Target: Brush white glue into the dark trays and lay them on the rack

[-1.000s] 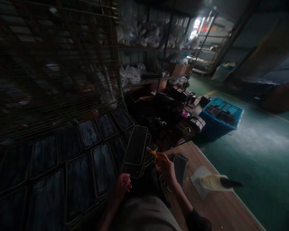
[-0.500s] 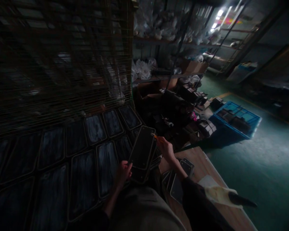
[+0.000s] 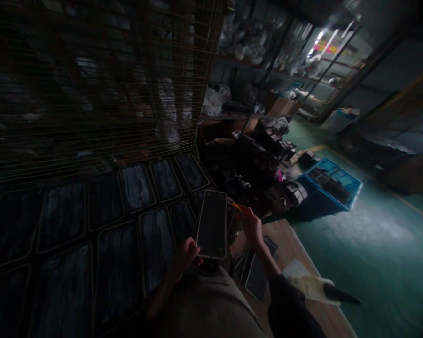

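My left hand (image 3: 189, 254) is closed on the lower left corner of a dark rectangular panel (image 3: 213, 225) with rounded corners, a pale rim and small dots near its ends. The panel is held tilted in front of my body. My right hand (image 3: 251, 226) grips a thin orange-handled brush (image 3: 237, 204); its tip is by the panel's upper right corner, and I cannot tell whether it touches. Left of the panel lie rows of similar dark panels (image 3: 158, 241), several with whitish streaks on them.
A wooden board (image 3: 285, 234) at right bears more dark panels (image 3: 257, 277) and a pale container with a black-handled tool (image 3: 341, 293). Beyond are a blue crate (image 3: 333, 188), cartons, shelves with plastic bags (image 3: 213, 101) and a wire mesh rack (image 3: 134, 94).
The held panel has turned more upright in view, and a second panel edge beneath it no longer shows. The brush has moved from the panel's face to its upper right corner.
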The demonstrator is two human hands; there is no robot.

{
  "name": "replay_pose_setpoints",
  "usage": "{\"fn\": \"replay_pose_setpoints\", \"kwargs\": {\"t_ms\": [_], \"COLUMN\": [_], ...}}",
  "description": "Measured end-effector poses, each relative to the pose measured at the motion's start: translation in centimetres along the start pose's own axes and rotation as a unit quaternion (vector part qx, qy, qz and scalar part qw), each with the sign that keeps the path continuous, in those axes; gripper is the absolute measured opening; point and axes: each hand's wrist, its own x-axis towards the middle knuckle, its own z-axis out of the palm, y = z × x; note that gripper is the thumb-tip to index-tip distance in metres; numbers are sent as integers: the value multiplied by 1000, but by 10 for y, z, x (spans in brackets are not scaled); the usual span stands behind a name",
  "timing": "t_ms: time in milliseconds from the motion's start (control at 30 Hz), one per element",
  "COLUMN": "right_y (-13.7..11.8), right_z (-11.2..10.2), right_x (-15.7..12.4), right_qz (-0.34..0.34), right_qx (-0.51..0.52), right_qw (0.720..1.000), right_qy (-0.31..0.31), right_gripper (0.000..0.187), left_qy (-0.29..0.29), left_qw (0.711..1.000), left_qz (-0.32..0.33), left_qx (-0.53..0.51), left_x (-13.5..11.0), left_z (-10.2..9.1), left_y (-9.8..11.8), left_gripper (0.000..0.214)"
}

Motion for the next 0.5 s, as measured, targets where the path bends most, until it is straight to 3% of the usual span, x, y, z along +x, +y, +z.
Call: {"fn": "replay_pose_setpoints", "kwargs": {"t_ms": [233, 500], "right_y": [7, 14], "right_z": [8, 29], "right_x": [5, 34], "right_qz": [-63, -157], "right_qx": [-55, -93], "right_qw": [996, 978], "right_qy": [-29, -98], "right_gripper": [31, 34], "left_qy": [-7, 14], "left_qw": [998, 995], "left_qz": [-31, -53], "left_qx": [52, 89], "left_x": [-8, -4], "left_z": [-5, 0], "left_y": [-14, -17], "left_gripper": [31, 20]}}
